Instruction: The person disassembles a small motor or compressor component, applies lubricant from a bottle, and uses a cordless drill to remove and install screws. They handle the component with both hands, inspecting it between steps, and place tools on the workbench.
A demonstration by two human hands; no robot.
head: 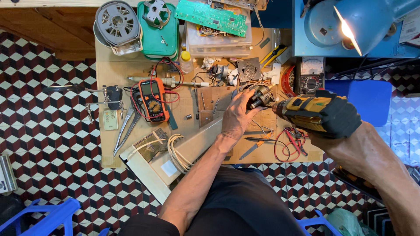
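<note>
Left hand: the left hand (pixel 236 118) reaches out over the middle of the bench (pixel 109 65) and is wrapped around a small motor (pixel 261 96), fingers curled over its near side, holding it down on the board.
Right hand: the right hand (pixel 350 133) comes in from the right, closed around the grip of a yellow and black drill (pixel 317 114); most of the hand is hidden behind the drill body.
Drill: it lies level, nose pointing left, its tip right at the motor's right end; whether it touches I cannot tell.
Motor: dark metal, round, sitting just right of the bench's centre, with loose wires around it.
Meter: an orange meter (pixel 153 99) lies left of the left hand, red and black leads looped beside it.
Pliers: pliers (pixel 124 129) rest near the left edge of the bench, just beside the meter.
Cable: a pale cable coil (pixel 177 153) sits on a white case (pixel 153 170) at the near edge, touching the left forearm.
Circuit board: a green board (pixel 211 17) lies on clear boxes at the far side.
Lamp: a blue lamp (pixel 363 22) shines at far right.
</note>
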